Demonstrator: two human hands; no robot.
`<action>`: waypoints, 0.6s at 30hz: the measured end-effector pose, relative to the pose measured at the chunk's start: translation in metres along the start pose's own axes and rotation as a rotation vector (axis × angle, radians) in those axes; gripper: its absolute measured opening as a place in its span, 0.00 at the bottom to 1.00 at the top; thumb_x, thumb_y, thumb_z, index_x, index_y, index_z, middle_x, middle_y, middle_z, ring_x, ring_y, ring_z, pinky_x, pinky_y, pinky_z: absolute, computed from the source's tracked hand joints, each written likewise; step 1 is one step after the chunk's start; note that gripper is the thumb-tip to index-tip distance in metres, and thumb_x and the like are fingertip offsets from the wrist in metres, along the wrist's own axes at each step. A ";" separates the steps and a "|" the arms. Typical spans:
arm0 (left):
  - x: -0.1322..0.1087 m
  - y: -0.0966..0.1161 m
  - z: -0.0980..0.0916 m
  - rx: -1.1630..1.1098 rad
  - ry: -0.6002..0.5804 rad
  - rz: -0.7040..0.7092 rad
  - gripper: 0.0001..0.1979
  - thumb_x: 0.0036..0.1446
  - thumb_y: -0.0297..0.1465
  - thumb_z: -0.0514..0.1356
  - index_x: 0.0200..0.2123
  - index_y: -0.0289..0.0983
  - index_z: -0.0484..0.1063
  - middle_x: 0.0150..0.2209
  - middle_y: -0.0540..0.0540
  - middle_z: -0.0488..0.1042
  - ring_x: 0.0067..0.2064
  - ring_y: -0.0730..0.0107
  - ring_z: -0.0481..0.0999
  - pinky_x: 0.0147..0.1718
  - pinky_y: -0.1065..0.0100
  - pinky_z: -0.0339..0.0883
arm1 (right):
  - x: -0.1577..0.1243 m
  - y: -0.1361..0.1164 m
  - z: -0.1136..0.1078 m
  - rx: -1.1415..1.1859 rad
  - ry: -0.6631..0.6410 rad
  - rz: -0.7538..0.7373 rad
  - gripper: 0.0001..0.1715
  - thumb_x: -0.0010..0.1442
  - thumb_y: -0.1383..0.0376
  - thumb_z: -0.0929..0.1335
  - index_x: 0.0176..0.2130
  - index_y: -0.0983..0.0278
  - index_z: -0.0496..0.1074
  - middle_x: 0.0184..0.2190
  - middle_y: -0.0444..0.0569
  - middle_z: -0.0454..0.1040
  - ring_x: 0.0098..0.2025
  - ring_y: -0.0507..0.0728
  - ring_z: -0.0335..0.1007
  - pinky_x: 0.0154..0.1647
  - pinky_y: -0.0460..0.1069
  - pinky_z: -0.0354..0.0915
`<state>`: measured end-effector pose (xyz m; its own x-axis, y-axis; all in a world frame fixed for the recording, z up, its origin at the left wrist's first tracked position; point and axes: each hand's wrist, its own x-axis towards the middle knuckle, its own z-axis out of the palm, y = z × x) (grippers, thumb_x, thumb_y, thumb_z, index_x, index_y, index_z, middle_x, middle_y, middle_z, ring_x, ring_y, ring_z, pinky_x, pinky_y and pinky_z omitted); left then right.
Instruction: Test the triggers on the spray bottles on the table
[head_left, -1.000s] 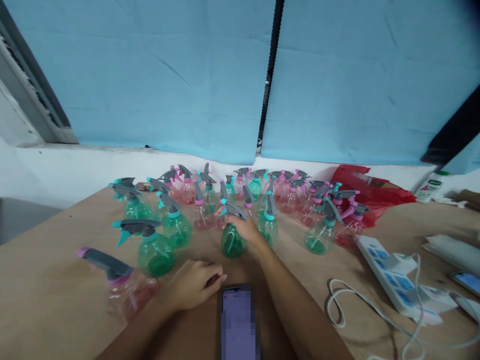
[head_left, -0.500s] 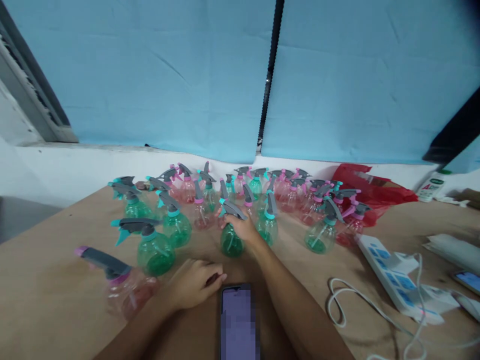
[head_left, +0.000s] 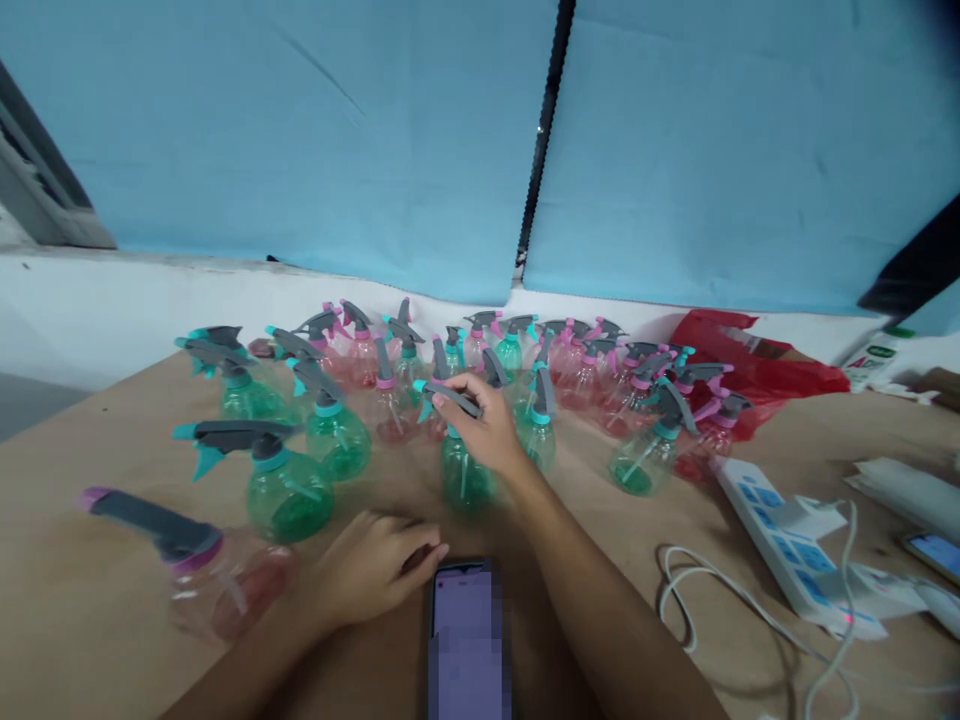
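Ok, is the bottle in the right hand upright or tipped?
Upright: the green bottle shows its grey head, gripped by the right hand, above its body.

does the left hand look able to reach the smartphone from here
Probably yes: the left hand looks empty and lies close to the smartphone, with nothing visible between them.

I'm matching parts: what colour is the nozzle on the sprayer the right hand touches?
The nozzle is turquoise, best seen in the head view.

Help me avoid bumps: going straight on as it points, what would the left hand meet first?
Probably the right forearm, reached through the gap between the green spray bottle and the smartphone; depth is unclear, so the left hand might pass underneath.
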<state>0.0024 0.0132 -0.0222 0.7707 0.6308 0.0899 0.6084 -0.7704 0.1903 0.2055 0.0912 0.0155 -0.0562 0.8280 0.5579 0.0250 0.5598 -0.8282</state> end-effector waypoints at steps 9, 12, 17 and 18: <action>0.002 0.004 0.001 0.002 0.075 0.063 0.20 0.75 0.38 0.50 0.31 0.40 0.71 0.27 0.50 0.75 0.28 0.66 0.74 0.27 0.62 0.50 | -0.023 -0.077 -0.030 -0.419 0.221 -0.220 0.07 0.67 0.60 0.70 0.40 0.60 0.77 0.27 0.41 0.72 0.27 0.51 0.65 0.29 0.47 0.62; 0.001 0.006 0.001 0.017 0.107 0.078 0.20 0.75 0.38 0.50 0.31 0.40 0.71 0.26 0.50 0.74 0.27 0.66 0.73 0.27 0.62 0.52 | -0.042 -0.083 -0.039 -0.514 0.370 -0.248 0.06 0.66 0.62 0.71 0.42 0.60 0.78 0.28 0.41 0.75 0.26 0.50 0.67 0.29 0.46 0.64; -0.002 0.008 -0.002 0.031 0.182 0.085 0.19 0.75 0.36 0.50 0.32 0.40 0.72 0.27 0.50 0.74 0.27 0.66 0.73 0.28 0.63 0.53 | -0.071 -0.059 -0.062 -0.649 0.579 -0.223 0.07 0.64 0.61 0.72 0.39 0.62 0.78 0.30 0.43 0.77 0.27 0.52 0.70 0.30 0.47 0.66; -0.002 0.009 -0.003 0.031 0.200 0.087 0.19 0.75 0.36 0.50 0.32 0.40 0.72 0.27 0.51 0.74 0.27 0.66 0.73 0.28 0.63 0.54 | -0.075 -0.053 -0.068 -0.661 0.610 -0.219 0.07 0.64 0.61 0.72 0.39 0.62 0.78 0.30 0.44 0.77 0.27 0.52 0.70 0.30 0.47 0.66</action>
<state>0.0055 0.0051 -0.0180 0.7694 0.5651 0.2978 0.5490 -0.8234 0.1438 0.2758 0.0019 0.0211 0.4036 0.4707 0.7845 0.6506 0.4553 -0.6079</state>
